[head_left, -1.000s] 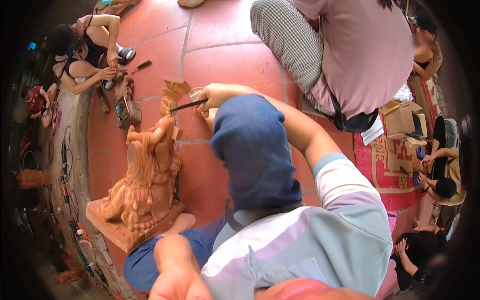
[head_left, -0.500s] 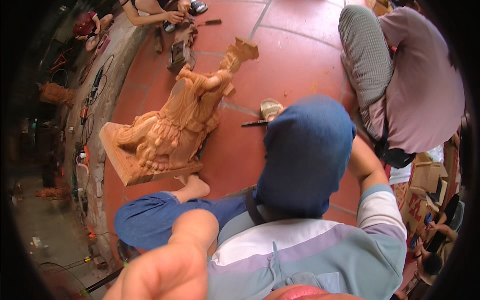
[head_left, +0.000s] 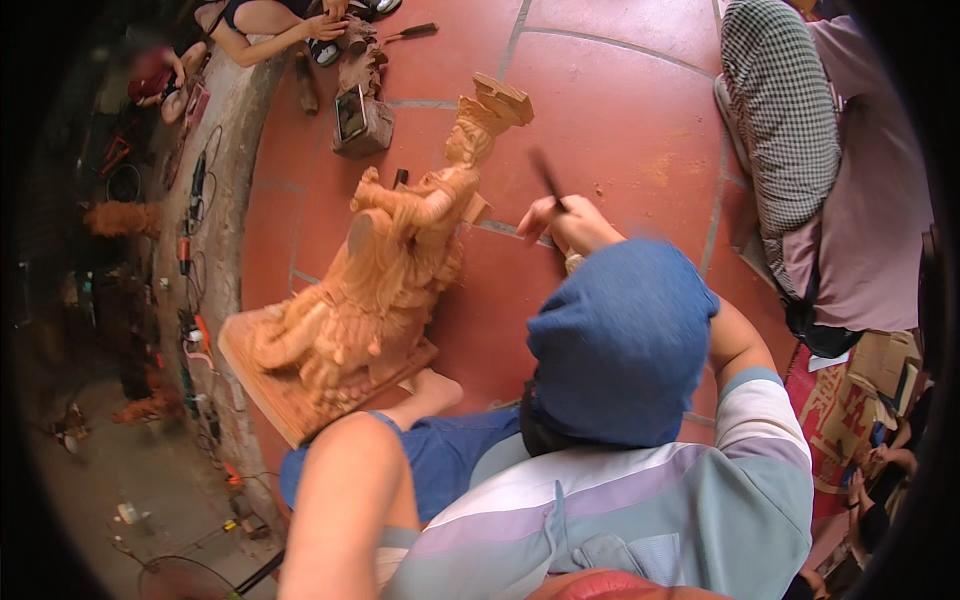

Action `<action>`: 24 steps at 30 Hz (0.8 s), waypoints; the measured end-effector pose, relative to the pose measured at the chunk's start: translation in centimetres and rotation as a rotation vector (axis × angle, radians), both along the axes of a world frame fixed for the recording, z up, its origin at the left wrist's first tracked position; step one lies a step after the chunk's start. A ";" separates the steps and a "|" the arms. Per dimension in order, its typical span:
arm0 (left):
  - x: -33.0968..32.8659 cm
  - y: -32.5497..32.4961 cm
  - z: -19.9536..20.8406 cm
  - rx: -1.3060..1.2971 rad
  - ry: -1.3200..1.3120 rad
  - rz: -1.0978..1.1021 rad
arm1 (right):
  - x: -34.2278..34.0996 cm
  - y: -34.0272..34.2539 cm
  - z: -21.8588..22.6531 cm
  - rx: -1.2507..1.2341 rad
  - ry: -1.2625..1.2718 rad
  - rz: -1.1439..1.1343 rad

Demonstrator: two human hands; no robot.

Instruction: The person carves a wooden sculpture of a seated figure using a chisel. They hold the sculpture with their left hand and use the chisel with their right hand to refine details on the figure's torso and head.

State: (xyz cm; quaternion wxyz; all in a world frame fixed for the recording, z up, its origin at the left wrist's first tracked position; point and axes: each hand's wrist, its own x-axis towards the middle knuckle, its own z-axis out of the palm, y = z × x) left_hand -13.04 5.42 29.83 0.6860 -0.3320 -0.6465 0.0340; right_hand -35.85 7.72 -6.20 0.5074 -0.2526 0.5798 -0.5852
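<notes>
Head-worn fisheye, steeply downward

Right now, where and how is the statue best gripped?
Probably by the base of the statue, a hand coming from the picture's left: its straight, flat edge juts out there, away from the foot, while the upper part looks slender.
</notes>
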 end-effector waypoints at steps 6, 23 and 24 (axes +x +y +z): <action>-6.9 -5.0 -11.4 0.749 -0.556 -0.721 | -5.3 -0.4 -0.6 -0.110 -0.185 -0.234; -16.8 -3.7 -19.4 1.141 -0.746 -1.452 | -4.3 -3.7 -3.2 -0.219 -0.471 -0.303; -16.3 -3.8 -18.8 1.234 -0.863 -1.459 | -4.3 -3.9 -2.6 -0.228 -0.501 -0.291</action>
